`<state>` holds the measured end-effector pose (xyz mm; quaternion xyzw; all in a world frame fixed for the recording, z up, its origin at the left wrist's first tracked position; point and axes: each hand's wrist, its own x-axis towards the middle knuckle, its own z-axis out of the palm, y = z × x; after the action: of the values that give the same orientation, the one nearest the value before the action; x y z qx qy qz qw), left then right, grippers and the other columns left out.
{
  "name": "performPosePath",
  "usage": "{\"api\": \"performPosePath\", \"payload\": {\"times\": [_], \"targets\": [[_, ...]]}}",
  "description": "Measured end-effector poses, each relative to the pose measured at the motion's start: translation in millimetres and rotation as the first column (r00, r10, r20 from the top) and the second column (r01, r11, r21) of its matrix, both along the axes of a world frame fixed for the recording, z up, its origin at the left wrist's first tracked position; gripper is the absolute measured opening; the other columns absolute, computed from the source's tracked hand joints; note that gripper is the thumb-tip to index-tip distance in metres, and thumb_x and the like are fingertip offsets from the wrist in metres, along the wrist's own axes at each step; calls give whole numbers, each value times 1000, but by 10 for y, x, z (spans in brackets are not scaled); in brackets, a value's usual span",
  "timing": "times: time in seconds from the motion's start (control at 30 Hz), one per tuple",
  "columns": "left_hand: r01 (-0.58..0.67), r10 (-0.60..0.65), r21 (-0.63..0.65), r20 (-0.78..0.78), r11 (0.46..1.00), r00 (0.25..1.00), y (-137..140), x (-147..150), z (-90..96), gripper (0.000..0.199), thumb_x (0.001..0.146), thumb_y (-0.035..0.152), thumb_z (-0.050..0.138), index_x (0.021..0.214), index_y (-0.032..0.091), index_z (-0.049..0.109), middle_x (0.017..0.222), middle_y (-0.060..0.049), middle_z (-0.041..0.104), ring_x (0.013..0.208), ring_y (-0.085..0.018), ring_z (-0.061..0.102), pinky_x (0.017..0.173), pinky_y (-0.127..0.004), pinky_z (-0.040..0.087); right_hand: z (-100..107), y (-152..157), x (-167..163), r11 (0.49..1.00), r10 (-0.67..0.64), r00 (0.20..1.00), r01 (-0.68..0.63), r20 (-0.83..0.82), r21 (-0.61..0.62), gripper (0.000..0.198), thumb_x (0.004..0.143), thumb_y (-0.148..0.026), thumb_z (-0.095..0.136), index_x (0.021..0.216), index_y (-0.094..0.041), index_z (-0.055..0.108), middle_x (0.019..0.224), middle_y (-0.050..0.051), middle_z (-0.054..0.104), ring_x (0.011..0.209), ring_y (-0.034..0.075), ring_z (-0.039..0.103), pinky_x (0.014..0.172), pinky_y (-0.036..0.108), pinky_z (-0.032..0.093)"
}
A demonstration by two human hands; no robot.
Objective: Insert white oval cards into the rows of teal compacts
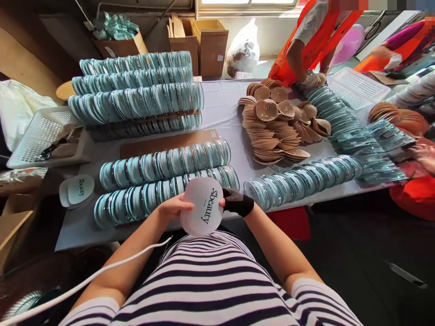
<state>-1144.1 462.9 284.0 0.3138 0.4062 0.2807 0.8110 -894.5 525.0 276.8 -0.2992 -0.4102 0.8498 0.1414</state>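
Between my two hands is a small stack of round white cards (201, 206) printed "beauty", held close to my body over the table's front edge. My bare left hand (176, 206) pinches the stack at its left side, thumb on top. On the other side my right hand (238, 202), in a black dotted glove, grips the edge with the thumb in front; its other fingers are mostly hidden. Just beyond lie two rows of clear round plastic cases (166, 165) on their sides. Another row of cases (304, 181) lies to the right of my glove.
More white cards (77, 190) lie at the table's left end, near a white basket (23, 147). Case rows (136, 102) fill the back left. Brown cup-shaped pieces (272, 127) are piled centre right. Across the table a co-worker's gloved hand (311, 80) touches stacked cases; another person's hand (426, 156) is at right.
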Motion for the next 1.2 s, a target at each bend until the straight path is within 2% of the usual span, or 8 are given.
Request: {"api": "performPosePath", "payload": {"times": [0.17, 0.33, 0.47, 0.7, 0.8, 0.9, 1.03, 1.2], "targets": [[-151, 152, -38, 14, 988, 988, -2, 20, 46, 61, 53, 39, 90, 104, 11, 73, 100, -21, 74, 92, -36, 71, 83, -44, 55, -19, 10, -86, 983, -168, 986, 169, 10, -71, 52, 64, -39, 82, 106, -14, 65, 90, 9, 73, 77, 19, 69, 65, 27, 57], [-113, 114, -15, 75, 993, 991, -15, 41, 72, 65, 55, 37, 88, 114, 13, 71, 110, -20, 72, 103, -40, 67, 88, -50, 53, -97, -22, -153, 975, -213, 976, 209, -49, -73, 53, 71, -40, 76, 116, -17, 60, 97, 9, 72, 87, 21, 69, 74, 34, 59], [-278, 295, 103, -227, 955, 928, 79, 133, -79, 48, 53, 37, 88, 91, 11, 76, 94, -17, 76, 95, -37, 70, 89, -49, 53, -203, 27, -241, 927, -363, 918, 373, 162, -40, 45, 76, -37, 69, 115, -17, 59, 96, 9, 71, 76, 20, 68, 63, 30, 58], [-525, 561, 202, -250, 827, 789, 138, 269, -235, 53, 52, 41, 88, 92, 10, 75, 100, -17, 76, 98, -34, 69, 95, -47, 52, -310, -108, -376, 770, -604, 767, 490, 218, 409, 59, 85, -38, 52, 141, -23, 44, 128, 11, 62, 112, 23, 61, 94, 43, 53], [-585, 611, 177, -225, 791, 759, 141, 272, -251, 56, 50, 42, 89, 93, 9, 75, 100, -17, 76, 98, -34, 69, 95, -49, 51, -268, -247, -427, 579, -653, 722, 281, 230, 766, 53, 83, -32, 53, 134, -20, 55, 139, 12, 54, 133, 25, 45, 114, 47, 34], [-618, 642, 174, -169, 767, 748, 149, 297, -265, 58, 52, 42, 89, 98, 9, 74, 104, -17, 75, 101, -33, 69, 97, -49, 51, -271, -332, -486, 416, -699, 690, 182, 186, 891, 55, 84, -32, 54, 137, -17, 53, 147, 14, 46, 140, 26, 38, 118, 47, 29], [-619, 641, 169, -148, 767, 753, 158, 334, -260, 56, 53, 41, 88, 97, 10, 74, 106, -17, 75, 103, -33, 68, 98, -47, 51, -298, -272, -475, 458, -785, 563, 247, 258, 854, 62, 88, -37, 50, 146, -16, 41, 147, 14, 44, 142, 26, 35, 117, 47, 29], [-644, 661, 153, -200, 750, 723, 195, 328, -300, 61, 49, 42, 90, 98, 11, 74, 102, -15, 75, 102, -34, 68, 94, -46, 53, -205, -296, -457, 428, -752, 632, 254, 187, 867, 53, 88, -36, 49, 137, -15, 52, 144, 15, 49, 139, 27, 38, 117, 45, 31]]}}
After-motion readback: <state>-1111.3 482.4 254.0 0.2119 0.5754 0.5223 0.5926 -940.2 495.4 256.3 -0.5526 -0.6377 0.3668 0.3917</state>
